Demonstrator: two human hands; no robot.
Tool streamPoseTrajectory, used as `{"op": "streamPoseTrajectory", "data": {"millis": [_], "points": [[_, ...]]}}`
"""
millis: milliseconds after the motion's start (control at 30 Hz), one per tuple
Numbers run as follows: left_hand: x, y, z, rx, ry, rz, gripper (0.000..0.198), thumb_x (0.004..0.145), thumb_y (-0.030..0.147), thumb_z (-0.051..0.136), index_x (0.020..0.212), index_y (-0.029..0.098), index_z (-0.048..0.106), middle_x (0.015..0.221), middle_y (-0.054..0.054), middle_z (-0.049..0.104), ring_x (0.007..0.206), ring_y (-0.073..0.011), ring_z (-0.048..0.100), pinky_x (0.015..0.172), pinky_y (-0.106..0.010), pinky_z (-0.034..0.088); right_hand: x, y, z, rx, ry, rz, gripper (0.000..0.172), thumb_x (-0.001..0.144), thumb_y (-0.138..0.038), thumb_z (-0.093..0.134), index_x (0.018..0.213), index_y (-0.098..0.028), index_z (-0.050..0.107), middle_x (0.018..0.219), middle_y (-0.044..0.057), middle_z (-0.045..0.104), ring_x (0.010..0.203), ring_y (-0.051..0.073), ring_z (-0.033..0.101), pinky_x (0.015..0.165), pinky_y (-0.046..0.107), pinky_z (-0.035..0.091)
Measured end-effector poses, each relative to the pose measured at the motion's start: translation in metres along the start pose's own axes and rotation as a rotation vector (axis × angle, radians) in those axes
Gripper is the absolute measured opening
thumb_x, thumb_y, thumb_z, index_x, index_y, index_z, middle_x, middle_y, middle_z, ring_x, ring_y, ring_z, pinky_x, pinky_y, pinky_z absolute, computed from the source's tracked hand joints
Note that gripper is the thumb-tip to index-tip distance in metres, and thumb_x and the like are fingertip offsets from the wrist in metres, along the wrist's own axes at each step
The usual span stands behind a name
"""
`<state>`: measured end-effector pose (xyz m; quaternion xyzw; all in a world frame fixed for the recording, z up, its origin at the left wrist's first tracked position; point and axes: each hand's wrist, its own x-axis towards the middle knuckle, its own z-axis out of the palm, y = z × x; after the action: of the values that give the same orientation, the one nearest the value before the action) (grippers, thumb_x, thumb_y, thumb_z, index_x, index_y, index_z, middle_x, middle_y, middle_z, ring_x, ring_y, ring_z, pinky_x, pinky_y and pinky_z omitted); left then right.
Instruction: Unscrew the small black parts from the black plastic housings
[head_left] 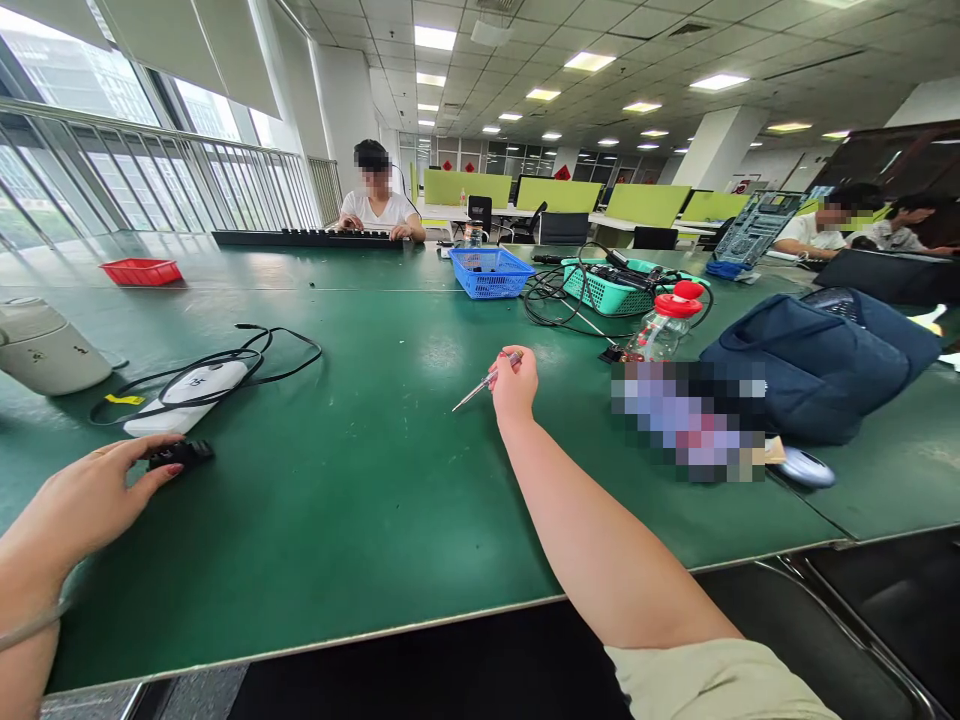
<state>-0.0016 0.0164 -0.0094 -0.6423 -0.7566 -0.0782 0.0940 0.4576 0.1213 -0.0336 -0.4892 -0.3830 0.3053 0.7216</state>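
Observation:
On the green tabletop (420,480), my left hand (94,490) grips a small black block-like object (182,455) between thumb and fingers; its kind is not clear. That object rests at the near end of a white power bank or similar slab (187,398) with a black cable (289,335) looped over it. Farther right, my right hand (516,385) is closed around a slim screwdriver (472,393). Its thin metal shaft points left and down toward the table, and most of the handle is hidden in my fingers.
A white jug (49,345) stands at the left, with a red tray (141,271) behind it. Blue (491,275) and green (615,292) baskets, a red-lidded bottle (664,330) and a dark blue bag (817,360) occupy the right. Across the table sits a person (380,205).

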Motion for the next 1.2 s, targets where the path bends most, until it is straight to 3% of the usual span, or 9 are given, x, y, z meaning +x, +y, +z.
{"op": "streamPoseTrajectory", "data": {"millis": [133, 233, 333, 467, 600, 700, 833, 967, 1200], "points": [[-0.009, 0.044, -0.026, 0.044, -0.052, 0.034, 0.057, 0.096, 0.052, 0.020, 0.124, 0.022, 0.060, 0.130, -0.010, 0.067, 0.119, -0.0280, 0.062, 0.103, -0.042, 0.049, -0.003, -0.007, 0.001, 0.012, 0.049, 0.089, 0.007, 0.087, -0.021, 0.051, 0.093, -0.024, 0.051, 0.063, -0.008, 0.059, 0.047, 0.009, 0.050, 0.046, 0.022, 0.039], [-0.010, 0.089, -0.041, -0.065, -0.004, 0.199, 0.051, 0.095, 0.051, 0.032, 0.132, 0.024, 0.056, 0.133, -0.006, 0.065, 0.124, -0.0266, 0.059, 0.109, -0.043, 0.045, -0.004, -0.011, 0.001, 0.029, 0.047, 0.080, 0.009, 0.089, -0.023, 0.052, 0.098, -0.024, 0.049, 0.064, -0.008, 0.062, 0.043, 0.008, 0.049, 0.045, 0.021, 0.040], [-0.005, 0.142, -0.048, -0.233, -0.085, 0.369, 0.049, 0.093, 0.048, 0.045, 0.137, 0.028, 0.053, 0.124, -0.004, 0.070, 0.113, -0.0257, 0.063, 0.103, -0.042, 0.048, -0.004, -0.013, 0.002, 0.018, -0.008, 0.066, 0.014, 0.091, -0.028, 0.054, 0.103, -0.024, 0.047, 0.068, -0.007, 0.067, 0.041, 0.007, 0.050, 0.044, 0.021, 0.044], [0.005, 0.215, -0.041, -0.396, -0.204, 0.596, 0.051, 0.085, 0.041, 0.063, 0.134, 0.032, 0.053, 0.116, -0.003, 0.073, 0.112, -0.0267, 0.064, 0.101, -0.041, 0.049, -0.004, -0.017, 0.001, 0.012, -0.093, 0.038, 0.023, 0.091, -0.036, 0.056, 0.108, -0.024, 0.045, 0.070, -0.006, 0.068, 0.043, 0.008, 0.055, 0.044, 0.022, 0.047], [0.011, 0.266, -0.016, -0.454, -0.254, 0.614, 0.040, 0.085, 0.033, 0.065, 0.123, 0.024, 0.059, 0.113, -0.008, 0.072, 0.108, -0.0283, 0.064, 0.097, -0.044, 0.051, 0.000, -0.018, 0.001, 0.031, -0.110, -0.046, 0.022, 0.093, -0.034, 0.052, 0.111, -0.025, 0.043, 0.073, -0.007, 0.065, 0.047, 0.008, 0.057, 0.048, 0.023, 0.050], [0.011, 0.278, 0.004, -0.530, -0.251, 0.600, 0.032, 0.086, 0.033, 0.065, 0.115, 0.023, 0.061, 0.112, -0.008, 0.070, 0.106, -0.0284, 0.064, 0.096, -0.046, 0.052, 0.003, -0.018, 0.001, 0.050, -0.101, -0.096, 0.024, 0.091, -0.026, 0.052, 0.112, -0.025, 0.041, 0.078, -0.006, 0.064, 0.050, 0.008, 0.057, 0.053, 0.024, 0.050], [0.011, 0.272, 0.021, -0.643, -0.198, 0.540, 0.032, 0.081, 0.032, 0.070, 0.111, 0.024, 0.063, 0.118, -0.007, 0.069, 0.115, -0.0286, 0.062, 0.100, -0.045, 0.052, 0.003, -0.018, 0.004, 0.045, -0.096, -0.138, 0.028, 0.089, -0.020, 0.051, 0.115, -0.025, 0.040, 0.082, -0.004, 0.065, 0.056, 0.009, 0.058, 0.058, 0.025, 0.050], [0.013, 0.267, 0.024, -0.702, -0.193, 0.500, 0.036, 0.078, 0.031, 0.072, 0.113, 0.024, 0.066, 0.120, -0.006, 0.070, 0.118, -0.0279, 0.060, 0.105, -0.044, 0.051, -0.005, -0.019, 0.006, -0.008, -0.171, -0.219, 0.029, 0.091, -0.024, 0.051, 0.118, -0.026, 0.041, 0.080, -0.003, 0.065, 0.068, 0.013, 0.062, 0.066, 0.029, 0.050], [0.012, 0.269, 0.025, -0.661, -0.177, 0.567, 0.041, 0.083, 0.038, 0.067, 0.122, 0.025, 0.069, 0.118, -0.006, 0.073, 0.119, -0.0294, 0.059, 0.108, -0.048, 0.049, -0.019, -0.023, 0.006, -0.108, -0.308, -0.395, 0.031, 0.094, -0.032, 0.053, 0.124, -0.027, 0.045, 0.080, -0.002, 0.064, 0.075, 0.016, 0.065, 0.074, 0.035, 0.052]]}}
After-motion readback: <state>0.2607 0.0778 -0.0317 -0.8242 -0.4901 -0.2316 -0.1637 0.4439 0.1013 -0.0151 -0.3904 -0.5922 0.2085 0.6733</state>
